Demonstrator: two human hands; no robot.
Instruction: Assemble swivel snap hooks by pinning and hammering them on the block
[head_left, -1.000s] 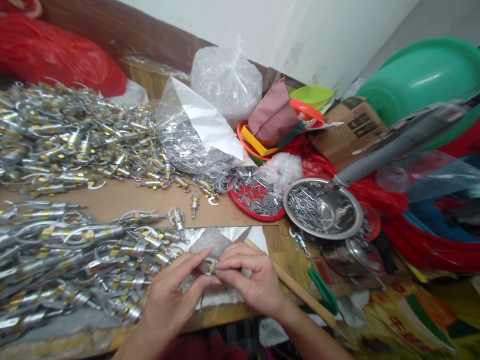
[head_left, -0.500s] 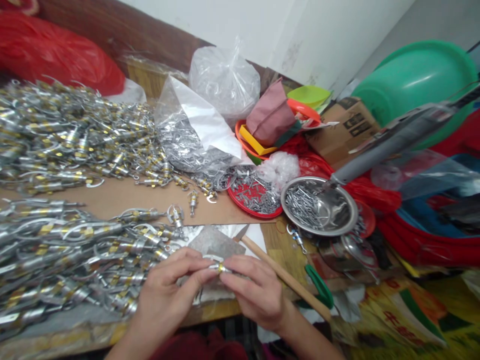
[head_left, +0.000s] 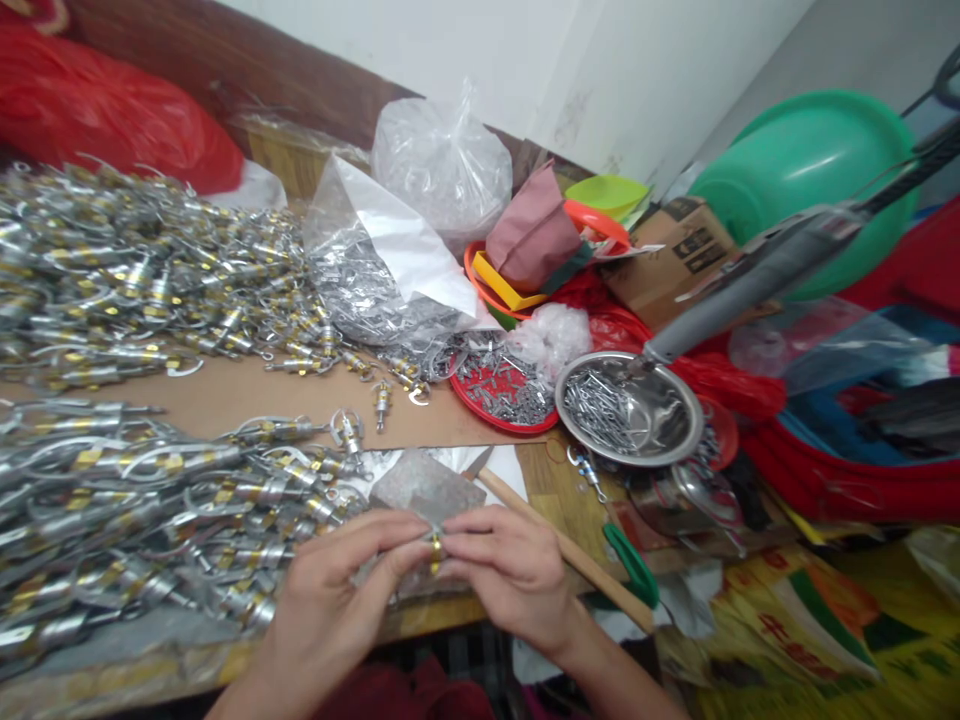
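Observation:
Between the fingertips of both hands is a small silver and brass-coloured metal fitting (head_left: pixel 435 552), mostly covered by the fingers. My left hand (head_left: pixel 352 575) pinches it from the left, and my right hand (head_left: pixel 510 575) grips it from the right. Just beyond them lies a grey metal block (head_left: pixel 426 485) on white paper. A hammer with a wooden handle (head_left: pixel 566 550) rests to the right of my right hand, its head close to the block. Many similar fittings with curved hooks (head_left: pixel 172 500) lie in rows beside my left hand.
A large heap of fittings (head_left: pixel 150 260) covers the back left. Small metal parts fill a red tray (head_left: pixel 510 425), and pins lie in a steel bowl (head_left: pixel 675 425). A grey tool (head_left: pixel 750 280) slants over that bowl. Behind stands a clear plastic bag (head_left: pixel 442 160).
Both hands have turned the fitting so its brass part now points down toward me. The view has shifted slightly.

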